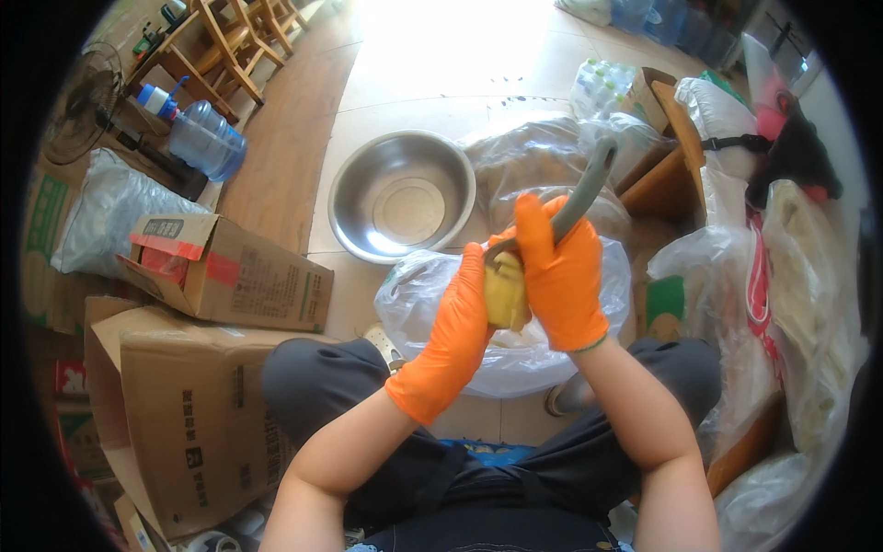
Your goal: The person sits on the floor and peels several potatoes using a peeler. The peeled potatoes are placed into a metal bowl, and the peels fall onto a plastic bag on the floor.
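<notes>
Both my hands wear orange rubber gloves and meet in front of me. My left hand [459, 324] grips a yellow, partly peeled potato [505, 293] from its left side. In my right hand [562, 276] is a peeler with a grey handle [586, 186] that slants up and to the right. The peeler's head lies against the top of the potato; its blade is mostly hidden by my fingers. Below them, a clear plastic bag [414, 297] lies spread between my knees, with pale scraps partly visible inside.
A steel basin [403, 196] stands on the tiles ahead. Beside it is a large clear bag of brownish contents [531, 155]. Cardboard boxes [200, 414] crowd my left, near a water jug [207, 138] and a fan [83, 103]. Plastic-wrapped bags [804, 303] line my right.
</notes>
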### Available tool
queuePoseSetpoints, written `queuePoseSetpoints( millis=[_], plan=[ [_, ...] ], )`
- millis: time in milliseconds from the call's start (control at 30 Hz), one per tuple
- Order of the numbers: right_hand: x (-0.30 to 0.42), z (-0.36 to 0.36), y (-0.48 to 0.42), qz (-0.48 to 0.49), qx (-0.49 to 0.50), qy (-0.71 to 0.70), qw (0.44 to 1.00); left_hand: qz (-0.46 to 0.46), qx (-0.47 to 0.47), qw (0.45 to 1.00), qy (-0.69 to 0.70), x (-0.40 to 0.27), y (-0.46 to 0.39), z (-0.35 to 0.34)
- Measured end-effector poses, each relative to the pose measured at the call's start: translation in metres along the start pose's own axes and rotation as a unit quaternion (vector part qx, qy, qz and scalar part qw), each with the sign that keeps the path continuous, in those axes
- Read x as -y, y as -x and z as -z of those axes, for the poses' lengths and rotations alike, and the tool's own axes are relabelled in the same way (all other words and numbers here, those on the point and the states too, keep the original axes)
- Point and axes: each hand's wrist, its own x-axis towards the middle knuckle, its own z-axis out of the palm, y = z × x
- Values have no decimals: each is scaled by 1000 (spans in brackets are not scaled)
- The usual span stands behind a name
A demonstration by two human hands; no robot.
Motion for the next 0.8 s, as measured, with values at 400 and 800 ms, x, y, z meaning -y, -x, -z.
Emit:
queuePoseSetpoints(
  millis=[400,800],
  plan=[
    [-4,1,2,-97,44,25,994,-233,-57,945,-221,18,-5,14],
    [4,5,1,-221,2,-209,952,-198,16,956,-215,4,5,2]
  ],
)
